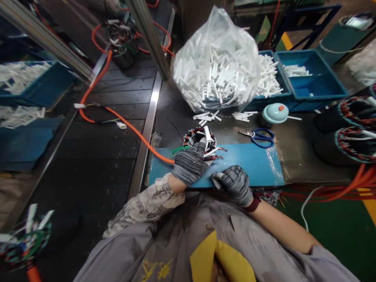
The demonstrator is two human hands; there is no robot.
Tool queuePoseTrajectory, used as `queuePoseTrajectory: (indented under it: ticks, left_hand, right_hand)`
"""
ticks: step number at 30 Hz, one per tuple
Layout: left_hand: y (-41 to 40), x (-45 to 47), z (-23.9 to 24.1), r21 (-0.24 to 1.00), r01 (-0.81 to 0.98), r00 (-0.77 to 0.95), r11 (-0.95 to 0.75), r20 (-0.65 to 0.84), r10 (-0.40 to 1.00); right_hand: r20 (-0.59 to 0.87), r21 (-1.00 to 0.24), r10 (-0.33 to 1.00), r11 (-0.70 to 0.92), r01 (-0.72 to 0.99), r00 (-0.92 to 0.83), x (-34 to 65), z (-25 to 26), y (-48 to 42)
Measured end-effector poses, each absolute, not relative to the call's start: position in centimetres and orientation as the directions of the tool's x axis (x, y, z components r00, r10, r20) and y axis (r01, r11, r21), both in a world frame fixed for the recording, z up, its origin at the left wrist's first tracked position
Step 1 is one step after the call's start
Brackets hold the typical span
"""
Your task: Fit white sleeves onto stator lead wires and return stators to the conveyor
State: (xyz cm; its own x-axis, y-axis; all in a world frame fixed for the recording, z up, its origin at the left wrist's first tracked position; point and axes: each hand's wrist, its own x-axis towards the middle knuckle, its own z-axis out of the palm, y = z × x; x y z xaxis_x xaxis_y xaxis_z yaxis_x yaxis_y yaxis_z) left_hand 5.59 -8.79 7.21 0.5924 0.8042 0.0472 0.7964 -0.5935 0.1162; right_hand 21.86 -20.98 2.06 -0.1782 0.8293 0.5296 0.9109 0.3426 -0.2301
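Observation:
A small motor stator (pixel 192 138) with copper windings and white slips sticking out stands at the far edge of a blue mat (pixel 249 162). My left hand (pixel 190 163), in a grey knit glove, is curled around the stator's near side. My right hand (pixel 235 183), gloved too, rests on the mat's near edge with its fingers pinched on a small grey-white piece (pixel 216 178) that I cannot name. An orange cable (pixel 132 127) runs from the stator across the conveyor to the left.
A clear bag of white strips (pixel 217 62) stands behind the stator, with loose strips (pixel 207 116) below it. Blue scissors (pixel 260 137) and a teal round lid (pixel 275 113) lie to the right. Blue bins (pixel 311 74) and larger stators (pixel 352 129) fill the right side.

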Motion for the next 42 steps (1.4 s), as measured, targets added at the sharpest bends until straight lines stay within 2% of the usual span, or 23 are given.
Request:
queuePoseTrajectory:
  ticks: [3, 5, 7, 9, 11, 14, 16, 18, 22, 25, 30, 35, 37, 39, 42]
  left_hand:
    - [-8.7, 4.9, 6.9, 0.193, 0.754, 0.617, -0.628, 0.122, 0.778]
    - [-8.7, 4.1, 6.8, 0.286, 0.695, 0.634, -0.660, 0.189, 0.750]
    - [-8.8, 3.1, 6.5, 0.365, 0.621, 0.634, -0.694, 0.286, 0.718]
    - [-8.9, 2.1, 6.0, 0.377, 0.557, 0.620, -0.740, 0.404, 0.673]
    - [-8.9, 1.3, 5.5, 0.328, 0.514, 0.653, -0.793, 0.450, 0.609]
    - [-8.7, 0.8, 4.9, 0.256, 0.497, 0.743, -0.829, 0.370, 0.559]
    - [-8.3, 0.7, 4.7, 0.267, 0.496, 0.764, -0.826, 0.317, 0.561]
    - [-7.9, 0.7, 4.6, 0.342, 0.470, 0.767, -0.814, 0.297, 0.568]
    - [-7.1, 0.6, 4.6, 0.574, 0.336, 0.738, -0.747, 0.332, 0.587]
    - [-6.9, 0.6, 4.9, 0.657, 0.274, 0.713, -0.703, 0.351, 0.606]
    - [-7.1, 0.6, 5.3, 0.667, 0.331, 0.714, -0.668, 0.287, 0.639]
    - [-7.1, 0.6, 5.0, 0.631, 0.298, 0.722, -0.716, 0.341, 0.602]
    - [-7.1, 0.6, 4.7, 0.609, 0.296, 0.709, -0.736, 0.376, 0.597]
    - [-7.1, 0.7, 4.4, 0.581, 0.294, 0.697, -0.759, 0.414, 0.586]
    - [-7.1, 0.9, 4.1, 0.524, 0.292, 0.689, -0.800, 0.465, 0.556]
  right_hand:
    - [0.540, -0.356, 0.842, 0.250, 0.900, -0.020, 22.3, 2.2, -20.9]
    - [0.513, -0.523, 0.843, 0.157, 0.838, 0.162, 22.7, 2.4, -20.5]
    - [0.396, -0.725, 0.863, 0.084, 0.683, 0.314, 22.9, 2.7, -19.9]
    - [0.215, -0.885, 0.919, 0.041, 0.463, 0.331, 22.9, 2.9, -19.4]
    - [0.086, -0.959, 0.967, 0.016, 0.282, 0.240, 22.9, 3.0, -18.9]
    - [0.050, -0.985, 0.989, 0.026, 0.172, 0.140, 22.8, 3.4, -18.4]
    - [0.034, -0.990, 0.992, 0.017, 0.141, 0.124, 22.8, 3.9, -18.2]
    - [0.003, -0.994, 0.993, -0.009, 0.105, 0.114, 22.7, 4.5, -18.2]
    - [-0.011, -0.999, 0.993, -0.016, 0.039, 0.121, 22.1, 5.6, -17.7]
    - [-0.014, -0.999, 0.987, -0.020, 0.033, 0.163, 21.6, 6.2, -17.2]
    - [-0.023, -1.000, 0.987, -0.023, 0.004, 0.156, 21.5, 6.7, -17.3]
    - [-0.019, -0.998, 0.992, -0.011, -0.064, 0.124, 21.9, 5.8, -18.1]
    - [0.007, -0.999, 0.990, 0.012, -0.041, 0.138, 21.9, 5.1, -18.3]
    - [0.079, -0.996, 0.975, 0.069, 0.058, 0.207, 22.0, 4.6, -18.6]
    - [0.305, -0.908, 0.906, 0.184, 0.377, 0.294, 22.1, 4.3, -18.9]
